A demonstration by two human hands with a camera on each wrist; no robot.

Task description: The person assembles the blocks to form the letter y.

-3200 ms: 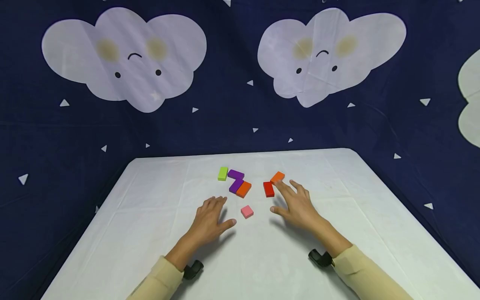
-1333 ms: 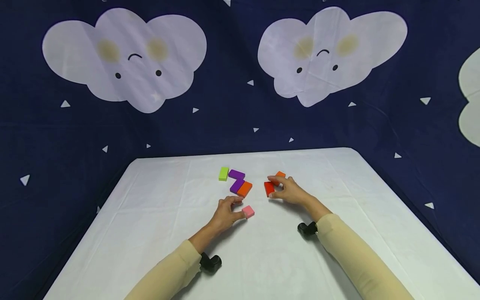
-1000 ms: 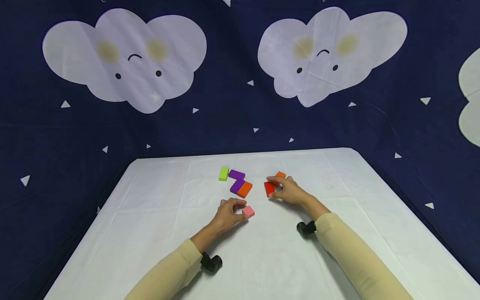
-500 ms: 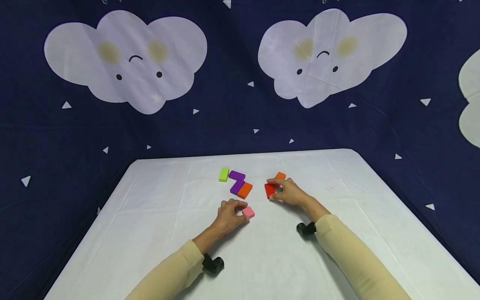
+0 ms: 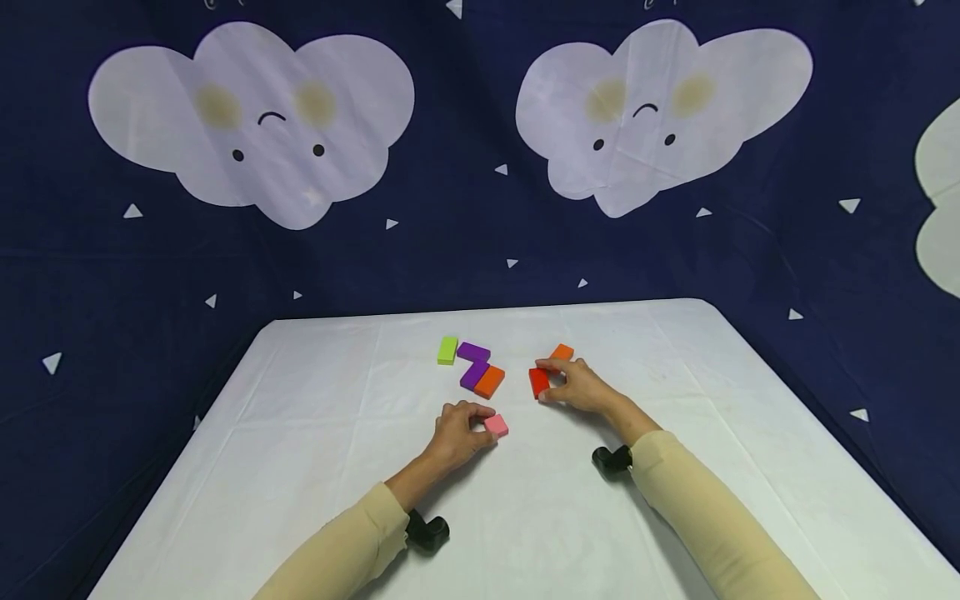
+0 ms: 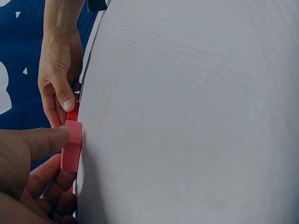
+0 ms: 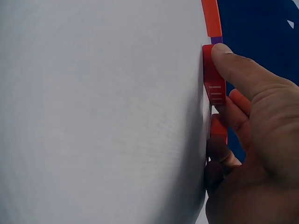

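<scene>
My left hand (image 5: 456, 435) pinches a small pink block (image 5: 497, 426) near the middle of the table, thumb on one side and fingers on the other. In the left wrist view, the thumb lies across one face of that pink block (image 6: 71, 154). Farther off to the right, my right hand (image 5: 585, 387) holds a red block (image 5: 538, 383) between thumb and fingers. Up close in the right wrist view, the red block (image 7: 214, 77) has its near edge under the thumb. Behind that hand an orange block (image 5: 562, 352) is partly covered by the fingers.
A purple block (image 5: 474, 375) lies side by side with an orange block (image 5: 490, 382). Just beyond are another purple block (image 5: 474, 352) and a lime green block (image 5: 447, 350). The white-covered table (image 5: 337, 400) ends at a dark blue cloth backdrop (image 5: 465, 267) with clouds.
Both hands were spread above the table at first. The left moved right and took hold of the pink block; the right drew its fingers in on the red block. The blocks stay nearly in place.
</scene>
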